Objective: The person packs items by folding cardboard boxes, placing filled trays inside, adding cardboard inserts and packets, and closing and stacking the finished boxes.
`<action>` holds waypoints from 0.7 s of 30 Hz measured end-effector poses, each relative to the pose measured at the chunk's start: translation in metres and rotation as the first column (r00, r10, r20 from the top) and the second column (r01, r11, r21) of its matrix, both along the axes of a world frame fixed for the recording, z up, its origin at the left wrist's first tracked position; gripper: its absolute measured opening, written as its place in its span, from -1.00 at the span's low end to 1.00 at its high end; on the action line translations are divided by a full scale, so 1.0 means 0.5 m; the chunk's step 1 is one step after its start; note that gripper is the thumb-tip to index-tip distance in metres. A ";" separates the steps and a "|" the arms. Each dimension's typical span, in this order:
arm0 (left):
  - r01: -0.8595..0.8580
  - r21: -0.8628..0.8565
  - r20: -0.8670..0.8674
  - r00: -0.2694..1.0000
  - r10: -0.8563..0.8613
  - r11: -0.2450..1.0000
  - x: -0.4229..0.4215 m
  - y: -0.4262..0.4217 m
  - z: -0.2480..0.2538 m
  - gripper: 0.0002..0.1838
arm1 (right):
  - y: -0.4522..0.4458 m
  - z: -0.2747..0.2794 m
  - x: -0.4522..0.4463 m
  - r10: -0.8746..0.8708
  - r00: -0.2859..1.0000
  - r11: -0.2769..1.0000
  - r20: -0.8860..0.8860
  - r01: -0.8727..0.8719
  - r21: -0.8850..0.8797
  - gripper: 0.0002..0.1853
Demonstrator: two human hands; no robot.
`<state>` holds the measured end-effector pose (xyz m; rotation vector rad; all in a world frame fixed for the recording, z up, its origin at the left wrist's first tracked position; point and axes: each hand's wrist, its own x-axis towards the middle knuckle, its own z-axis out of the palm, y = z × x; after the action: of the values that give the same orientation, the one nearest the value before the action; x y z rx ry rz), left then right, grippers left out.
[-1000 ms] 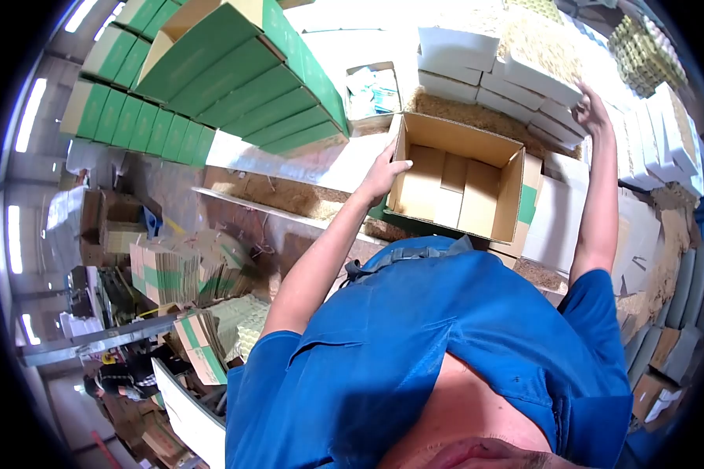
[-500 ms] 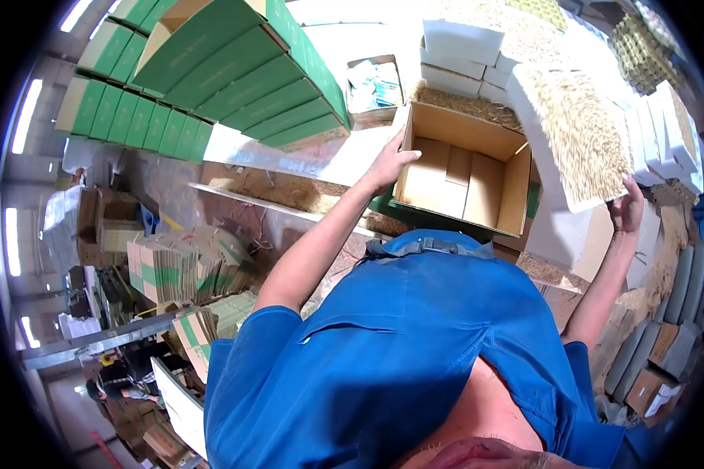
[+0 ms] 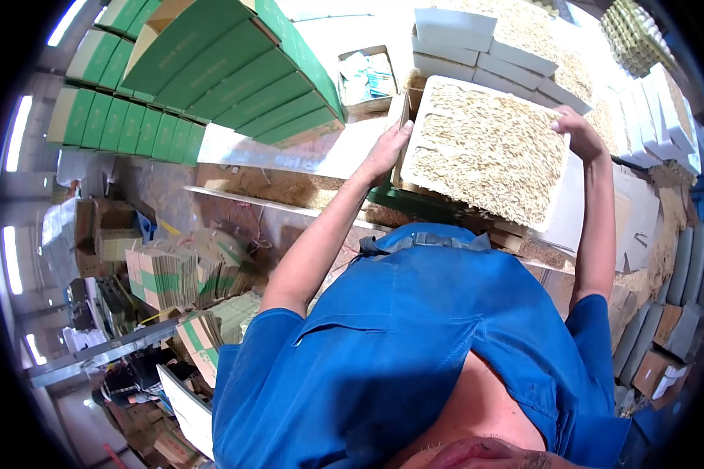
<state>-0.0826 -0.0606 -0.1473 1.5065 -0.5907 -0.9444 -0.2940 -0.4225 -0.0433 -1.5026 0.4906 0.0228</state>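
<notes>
A white slab (image 3: 489, 152), its top covered with tan grain-like bits, lies across the mouth of the open cardboard box (image 3: 400, 152) and hides most of its inside. At the slab's far right corner, my right hand (image 3: 585, 134) has its fingers closed on the edge. My left hand (image 3: 389, 150) grips the box's left wall, thumb on the inner side. I cannot tell whether the slab is resting on the box or held above it.
Green cartons (image 3: 235, 74) are stacked at the upper left. A small box of packets (image 3: 368, 76) sits behind my left hand. More white slabs (image 3: 450, 39) are piled beyond the box. Folded cartons (image 3: 164, 270) stand at the left, and egg trays (image 3: 637, 39) at the upper right.
My right hand has brought the white slab leftward from the right side to over the box, covering its opening. My left hand has stayed on the box wall.
</notes>
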 end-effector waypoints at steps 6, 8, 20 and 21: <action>-0.052 0.024 -0.069 0.996 0.053 0.998 -0.017 0.024 0.043 -0.43 | 0.047 0.011 0.083 0.107 0.988 0.988 -0.110 -0.118 -0.102 -0.62; -0.027 0.059 0.109 0.994 0.021 0.998 -0.027 0.036 0.069 -0.41 | 0.061 0.023 0.091 0.120 0.982 0.984 -0.146 -0.137 -0.112 -0.62; -0.124 -0.048 -0.067 0.990 0.121 0.991 0.000 0.015 0.054 -0.17 | 0.094 0.002 0.133 0.273 0.953 0.956 -0.134 -0.284 -0.068 -0.52; -0.114 -0.128 0.128 0.983 0.130 0.985 0.003 0.012 0.048 -0.21 | 0.097 -0.003 0.133 0.272 0.949 0.940 -0.158 -0.297 -0.168 -0.51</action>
<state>-0.0810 -0.0549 -0.1234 1.4890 -0.6339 -0.7035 -0.2274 -0.3742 -0.0449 -1.7590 0.3844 0.3134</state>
